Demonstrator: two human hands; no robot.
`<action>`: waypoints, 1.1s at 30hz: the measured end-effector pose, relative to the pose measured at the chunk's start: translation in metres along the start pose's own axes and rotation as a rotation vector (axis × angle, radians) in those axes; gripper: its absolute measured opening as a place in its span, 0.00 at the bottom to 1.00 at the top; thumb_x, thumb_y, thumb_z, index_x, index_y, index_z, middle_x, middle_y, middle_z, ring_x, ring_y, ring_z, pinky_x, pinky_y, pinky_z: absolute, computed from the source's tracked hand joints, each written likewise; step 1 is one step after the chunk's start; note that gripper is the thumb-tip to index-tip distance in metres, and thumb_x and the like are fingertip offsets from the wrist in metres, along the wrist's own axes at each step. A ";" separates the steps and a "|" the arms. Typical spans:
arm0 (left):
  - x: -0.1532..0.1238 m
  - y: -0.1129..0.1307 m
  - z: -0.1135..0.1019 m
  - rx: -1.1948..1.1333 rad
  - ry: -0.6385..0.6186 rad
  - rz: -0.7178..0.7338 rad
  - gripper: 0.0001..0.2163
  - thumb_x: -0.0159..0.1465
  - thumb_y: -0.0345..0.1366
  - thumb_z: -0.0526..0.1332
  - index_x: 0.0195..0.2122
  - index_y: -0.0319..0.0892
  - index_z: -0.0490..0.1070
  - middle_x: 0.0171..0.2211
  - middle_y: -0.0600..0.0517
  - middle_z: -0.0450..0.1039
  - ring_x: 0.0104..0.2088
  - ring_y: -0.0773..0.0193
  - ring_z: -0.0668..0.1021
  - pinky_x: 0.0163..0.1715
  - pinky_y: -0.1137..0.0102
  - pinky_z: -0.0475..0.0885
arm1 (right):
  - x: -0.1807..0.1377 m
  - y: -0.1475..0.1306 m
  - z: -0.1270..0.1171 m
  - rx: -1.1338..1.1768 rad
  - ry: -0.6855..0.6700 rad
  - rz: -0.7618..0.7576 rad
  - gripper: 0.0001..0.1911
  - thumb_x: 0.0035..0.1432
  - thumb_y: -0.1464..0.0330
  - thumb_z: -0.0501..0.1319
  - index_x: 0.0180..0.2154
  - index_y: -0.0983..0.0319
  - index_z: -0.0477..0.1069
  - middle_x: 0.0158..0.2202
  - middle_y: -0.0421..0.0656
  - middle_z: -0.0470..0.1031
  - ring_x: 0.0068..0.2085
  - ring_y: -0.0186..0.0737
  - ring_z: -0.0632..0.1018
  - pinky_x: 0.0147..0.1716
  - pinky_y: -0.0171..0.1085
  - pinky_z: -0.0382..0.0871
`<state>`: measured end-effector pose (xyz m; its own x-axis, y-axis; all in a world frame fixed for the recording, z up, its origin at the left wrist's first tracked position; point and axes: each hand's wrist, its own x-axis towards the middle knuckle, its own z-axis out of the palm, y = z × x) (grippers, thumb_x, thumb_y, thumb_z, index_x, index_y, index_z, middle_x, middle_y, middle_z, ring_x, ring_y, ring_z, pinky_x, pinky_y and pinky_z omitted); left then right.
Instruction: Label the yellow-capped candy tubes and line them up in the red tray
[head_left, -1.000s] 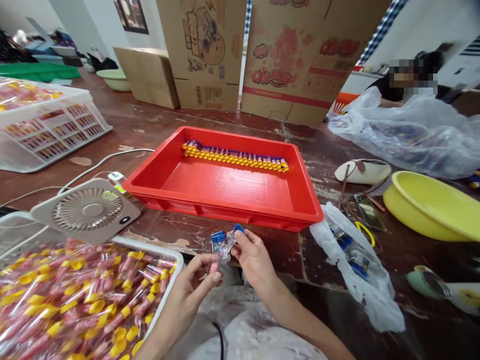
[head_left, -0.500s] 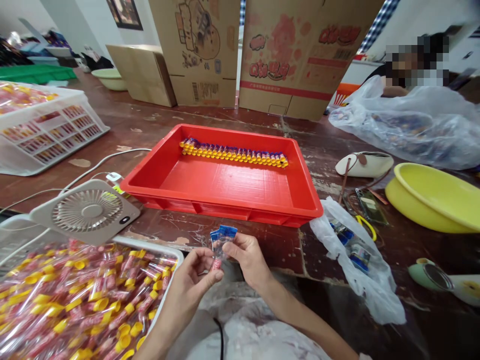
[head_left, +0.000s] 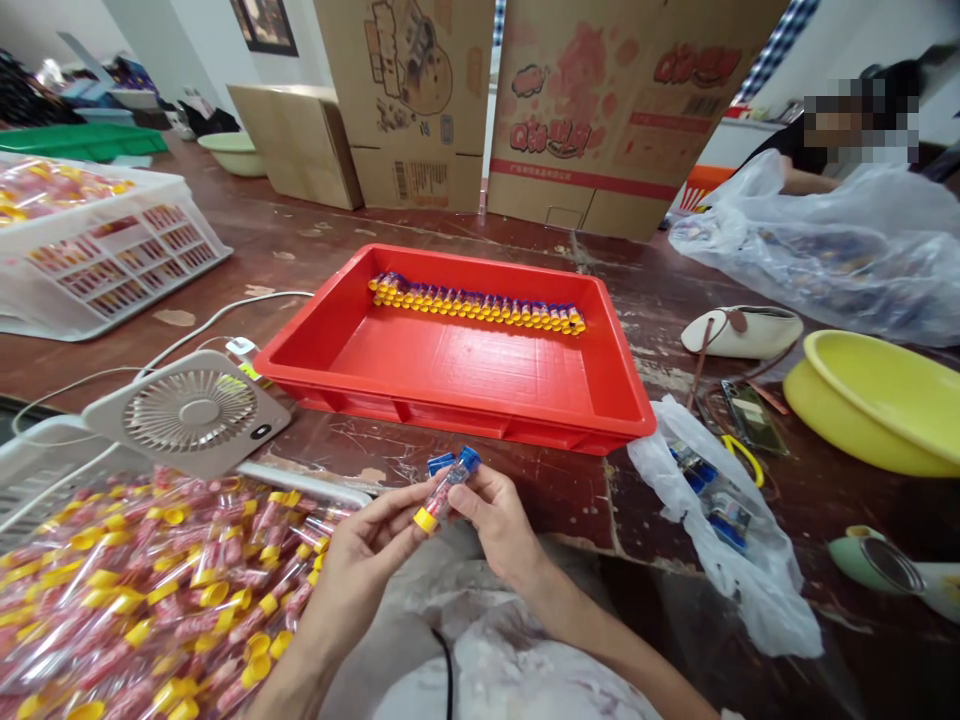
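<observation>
Both hands meet in front of the red tray, around a small clear candy tube with a yellow cap at its lower end and blue on its upper end. My left hand is closed with its fingertips on the tube near the cap. My right hand pinches the tube higher up with the thumb. Just behind it shows a second blue piece; which fingers hold it is hidden. In the red tray, tubes with yellow caps lie in a row along the far wall.
A crate of yellow-capped tubes is at lower left, with a fan on its rim. At right lie a plastic bag with blue-topped pieces and a yellow basin. Cardboard boxes stand behind; another person sits far right.
The tube between my hands has been turned, so its yellow cap now shows toward me. One blue piece is now on the tube's upper end. The view has shifted slightly left.
</observation>
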<state>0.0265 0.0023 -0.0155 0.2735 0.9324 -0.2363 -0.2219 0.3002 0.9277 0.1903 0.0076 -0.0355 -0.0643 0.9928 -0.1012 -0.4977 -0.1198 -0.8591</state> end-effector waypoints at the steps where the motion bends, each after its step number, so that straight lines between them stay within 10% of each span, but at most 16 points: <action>1: 0.000 -0.001 0.000 0.001 0.045 0.004 0.16 0.57 0.37 0.71 0.47 0.43 0.80 0.48 0.44 0.81 0.48 0.52 0.81 0.48 0.64 0.77 | 0.000 0.001 0.001 0.004 0.003 -0.001 0.14 0.52 0.60 0.71 0.38 0.62 0.79 0.32 0.42 0.79 0.30 0.35 0.75 0.29 0.31 0.67; 20: 0.010 -0.012 0.017 -0.146 0.373 0.016 0.13 0.42 0.38 0.78 0.29 0.41 0.83 0.29 0.48 0.84 0.26 0.66 0.80 0.27 0.76 0.78 | -0.005 0.009 0.011 -0.006 -0.006 0.011 0.12 0.54 0.61 0.70 0.37 0.62 0.78 0.32 0.41 0.78 0.29 0.34 0.74 0.30 0.33 0.69; 33: 0.008 -0.007 0.018 -0.118 0.222 0.018 0.16 0.48 0.43 0.74 0.35 0.40 0.80 0.36 0.45 0.82 0.36 0.54 0.82 0.39 0.62 0.79 | 0.001 0.008 0.010 -0.031 0.038 -0.005 0.13 0.52 0.60 0.71 0.35 0.62 0.77 0.32 0.41 0.77 0.33 0.38 0.74 0.34 0.34 0.70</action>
<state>0.0472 0.0045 -0.0186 0.0596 0.9552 -0.2900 -0.3358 0.2928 0.8953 0.1772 0.0072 -0.0376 -0.0284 0.9930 -0.1150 -0.4708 -0.1148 -0.8748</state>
